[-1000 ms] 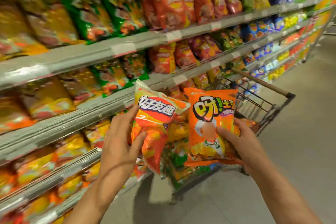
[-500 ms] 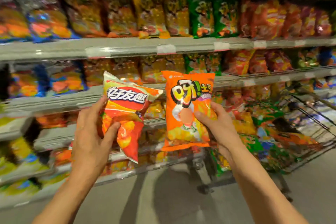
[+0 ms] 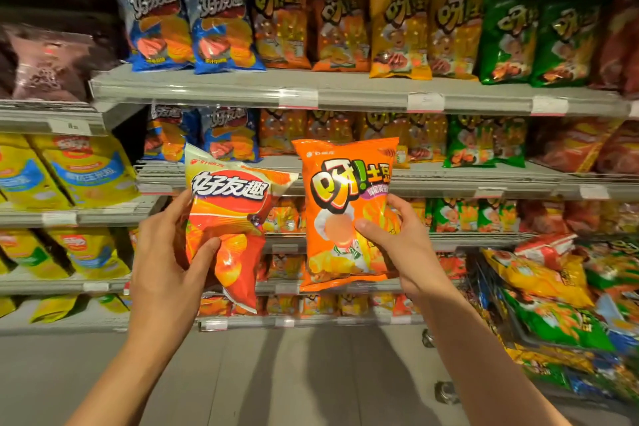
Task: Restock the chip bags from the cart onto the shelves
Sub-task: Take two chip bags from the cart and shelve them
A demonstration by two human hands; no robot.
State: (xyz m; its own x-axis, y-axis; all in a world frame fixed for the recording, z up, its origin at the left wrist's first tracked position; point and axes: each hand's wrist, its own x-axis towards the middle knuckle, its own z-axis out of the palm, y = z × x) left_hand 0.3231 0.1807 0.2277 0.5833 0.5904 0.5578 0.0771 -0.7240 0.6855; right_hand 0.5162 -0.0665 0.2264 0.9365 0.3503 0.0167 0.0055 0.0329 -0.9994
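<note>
Orange packaging is filling both hands: the left hand is gripping a red-orange chip bag, tilted, and the right hand is pinching an upright orange chip bag. Matching orange bags are standing on the upper shelf, above and ahead of the right hand, which is probably the nearer one. The cart is sitting low right.
</note>
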